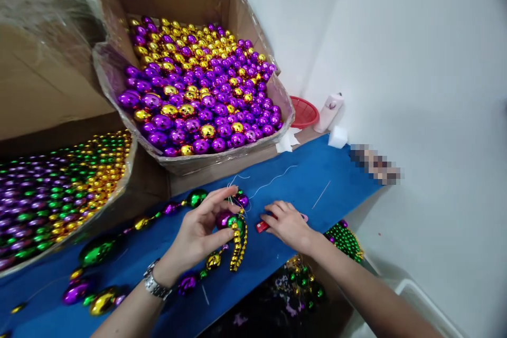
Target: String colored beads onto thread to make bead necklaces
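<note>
My left hand (206, 224), a metal watch (157, 281) on its wrist, is curled round the joined end of a bead necklace (97, 251). Its thumb touches a short loop of small gold beads (237, 248), and thin white string (233, 195) trails by the fingertips. Green and purple beads (236, 223) sit between the fingers, partly hidden. The necklace of large green, purple and gold beads curves left along the blue table top. To the right, my right hand (288, 226) lies palm down with fingers bent over a small red tool (262, 226), mostly covered by the hand.
Behind the blue table (277, 190) stands a cardboard box (190, 163) of purple and gold beads. Another box (130, 179) holds bead strands at left. A red basket (304, 112), white bottle (329, 112) and white block (337, 137) are at the back. Loose string (320, 194) lies rightward.
</note>
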`<state>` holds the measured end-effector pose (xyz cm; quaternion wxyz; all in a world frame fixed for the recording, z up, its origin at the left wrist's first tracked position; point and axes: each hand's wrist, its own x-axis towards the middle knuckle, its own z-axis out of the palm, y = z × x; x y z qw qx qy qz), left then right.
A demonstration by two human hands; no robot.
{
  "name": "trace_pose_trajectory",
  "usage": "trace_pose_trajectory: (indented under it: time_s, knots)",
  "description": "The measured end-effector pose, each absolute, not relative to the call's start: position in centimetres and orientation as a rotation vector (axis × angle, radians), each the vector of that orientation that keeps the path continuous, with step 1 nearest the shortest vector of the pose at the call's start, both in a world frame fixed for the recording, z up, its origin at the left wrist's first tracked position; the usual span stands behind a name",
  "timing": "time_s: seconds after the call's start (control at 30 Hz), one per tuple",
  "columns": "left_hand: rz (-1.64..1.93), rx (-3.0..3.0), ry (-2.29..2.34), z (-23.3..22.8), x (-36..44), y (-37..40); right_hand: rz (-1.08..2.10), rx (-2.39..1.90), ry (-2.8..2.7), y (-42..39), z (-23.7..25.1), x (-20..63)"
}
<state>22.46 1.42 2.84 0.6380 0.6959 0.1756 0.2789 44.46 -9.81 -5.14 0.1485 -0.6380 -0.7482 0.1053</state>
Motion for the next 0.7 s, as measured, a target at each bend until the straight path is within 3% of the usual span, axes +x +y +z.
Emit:
trace_pose_trajectory:
  time_s: [0.17,0.43,0.7]
  knots:
    - [0.639,1.597,0.390,2.6,22.4,1.4,0.501,-1.765,-2.039,-10.0,-4.6,43.9]
    - [0.617,1.590,0.370,2.7,22.5,1.1,0.898,-1.616,-1.728,-10.9,1.3,42.5]
    - [0.589,1.642,0.338,2.9,22.6,0.9,0.851,-1.612,-1.737,-9.3,4.8,41.2]
